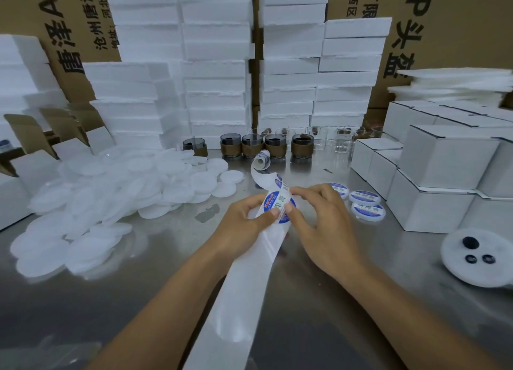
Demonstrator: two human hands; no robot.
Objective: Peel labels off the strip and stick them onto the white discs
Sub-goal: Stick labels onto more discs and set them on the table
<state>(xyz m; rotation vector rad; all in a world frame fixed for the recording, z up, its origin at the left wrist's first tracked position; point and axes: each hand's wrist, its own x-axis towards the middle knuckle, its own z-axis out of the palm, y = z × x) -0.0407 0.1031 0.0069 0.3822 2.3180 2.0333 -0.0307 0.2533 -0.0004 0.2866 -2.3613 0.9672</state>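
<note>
Spent backing strip [244, 286] trails toward the camera, bare of labels. Just beyond, both hands work the same round blue-and-white label [279, 207]: left hand [244, 217] pinches strip and label edge between thumb and forefinger, right hand [319, 217] has thumb and fingertips closed on the label's right side — other fingers loosely curled. Step in hand looks like peeling. Best done by bending the backing sharply away and lifting one edge, touching the adhesive as little as possible, keeping the label flat so it won't crease. Right of the hands, three labelled discs [363, 203] lie on the steel table [155, 258]. Left, a heap of blank white discs [111, 192] waits. Further back — label roll [261, 161], glass cups [277, 144], stacked foam boxes [216, 72].
</note>
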